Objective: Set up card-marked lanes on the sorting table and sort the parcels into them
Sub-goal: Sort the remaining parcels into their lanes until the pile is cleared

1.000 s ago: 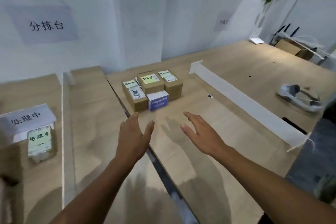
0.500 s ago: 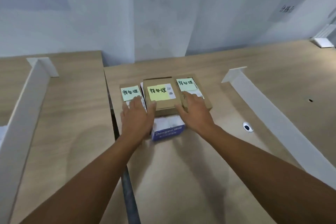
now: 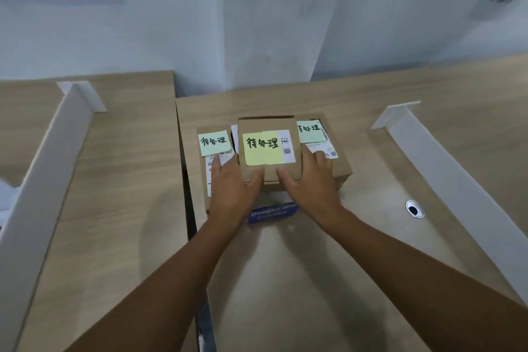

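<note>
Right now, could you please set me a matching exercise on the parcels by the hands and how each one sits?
Things:
1. middle box
2. left box
3. blue-fronted box
4. right box

Descriptions:
A. green note on top, under the left hand's fingers
B. yellow note on top, held between both hands
C. green note on top, under the right hand's fingers
D. nearest the person, between the wrists

Pairs: 1-B, 2-A, 3-D, 4-C

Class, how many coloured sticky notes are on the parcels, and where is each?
3: left note, green, on left box; middle note, yellow, on middle box; right note, green, on right box. Others may be hidden.
</note>
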`<state>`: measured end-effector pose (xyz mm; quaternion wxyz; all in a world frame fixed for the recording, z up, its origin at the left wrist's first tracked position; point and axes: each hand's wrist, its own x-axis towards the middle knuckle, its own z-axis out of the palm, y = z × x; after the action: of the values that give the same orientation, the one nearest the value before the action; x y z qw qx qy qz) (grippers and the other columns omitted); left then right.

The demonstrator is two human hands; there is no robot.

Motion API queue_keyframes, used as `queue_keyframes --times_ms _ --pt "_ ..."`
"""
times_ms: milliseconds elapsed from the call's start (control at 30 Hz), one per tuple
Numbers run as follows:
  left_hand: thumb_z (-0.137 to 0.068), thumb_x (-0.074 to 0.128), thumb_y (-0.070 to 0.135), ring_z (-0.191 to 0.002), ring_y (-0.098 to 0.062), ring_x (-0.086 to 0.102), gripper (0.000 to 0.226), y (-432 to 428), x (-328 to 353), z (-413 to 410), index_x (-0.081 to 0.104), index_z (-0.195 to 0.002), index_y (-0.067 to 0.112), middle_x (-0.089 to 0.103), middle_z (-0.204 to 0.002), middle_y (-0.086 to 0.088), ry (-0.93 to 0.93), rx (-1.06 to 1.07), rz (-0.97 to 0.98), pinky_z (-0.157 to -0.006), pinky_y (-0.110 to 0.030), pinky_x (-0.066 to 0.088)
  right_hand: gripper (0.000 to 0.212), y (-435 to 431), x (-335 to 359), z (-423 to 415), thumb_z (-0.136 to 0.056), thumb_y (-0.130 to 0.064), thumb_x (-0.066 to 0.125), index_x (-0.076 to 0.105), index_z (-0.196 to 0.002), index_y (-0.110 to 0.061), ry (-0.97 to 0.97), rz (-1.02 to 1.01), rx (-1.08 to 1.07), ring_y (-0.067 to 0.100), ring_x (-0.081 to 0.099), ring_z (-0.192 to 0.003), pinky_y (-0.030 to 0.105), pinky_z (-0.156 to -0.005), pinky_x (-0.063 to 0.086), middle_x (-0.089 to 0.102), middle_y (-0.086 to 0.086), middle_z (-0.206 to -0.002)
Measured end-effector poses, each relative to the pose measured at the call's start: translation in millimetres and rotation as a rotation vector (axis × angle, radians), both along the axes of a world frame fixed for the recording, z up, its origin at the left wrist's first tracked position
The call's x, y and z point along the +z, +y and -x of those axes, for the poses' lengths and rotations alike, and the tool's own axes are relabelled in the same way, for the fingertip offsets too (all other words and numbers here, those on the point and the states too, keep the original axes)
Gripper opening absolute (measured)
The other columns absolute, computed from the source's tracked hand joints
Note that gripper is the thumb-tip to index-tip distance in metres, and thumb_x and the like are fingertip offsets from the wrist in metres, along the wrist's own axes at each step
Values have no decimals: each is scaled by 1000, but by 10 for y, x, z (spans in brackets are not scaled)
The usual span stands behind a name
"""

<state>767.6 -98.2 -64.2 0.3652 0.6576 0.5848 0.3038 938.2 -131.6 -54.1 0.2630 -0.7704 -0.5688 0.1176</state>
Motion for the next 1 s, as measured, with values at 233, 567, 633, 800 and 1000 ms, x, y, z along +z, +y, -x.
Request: queue_keyframes --times_ms 233,567,633,800,1000 --pt "-95 60 31 -122 -16 46 44 -1266 743 485 54 -139 28 59 -129 6 -33 -30 -150 -106 -41 41 61 -1232 623 367 -87 -42 74 44 -136 -24 289 -113 71 1 45 -110 29 -95 49 42 -6 -126" --pt "-85 66 41 -108 18 54 47 -3653 1613 2090 41 -119 62 56 -106 49 -67 151 -266 -81 1 40 58 -3041 1418 1826 -87 -39 75 42 -131 -22 346 -189 374 14 50 -116 30 -88 51 47 -4 -126" --pt "-86 66 41 -109 16 55 46 -4034 1793 2412 45 -125 54 58 -108 44 -48 203 -304 -80 1 39 63 -3303 1597 2151 -88 -38 74 41 -138 -20 333 -229 464 9 45 -113 27 -91 43 45 -4 -126" --pt "-88 67 39 -106 15 50 45 -4776 2108 3134 52 -130 41 55 -109 39 33 353 -416 -82 -1 34 72 -3793 1897 2964 -92 -39 72 37 -149 -13 304 -290 631 -1 38 -107 12 -93 30 41 -4 -123" --pt "-86 64 44 -107 6 58 44 -5437 2195 4015 50 -129 42 63 -117 26 32 520 -404 -80 -21 48 71 -4257 2074 3969 -92 -39 69 34 -151 -18 333 -258 796 16 46 -125 30 -102 41 43 1 -130"
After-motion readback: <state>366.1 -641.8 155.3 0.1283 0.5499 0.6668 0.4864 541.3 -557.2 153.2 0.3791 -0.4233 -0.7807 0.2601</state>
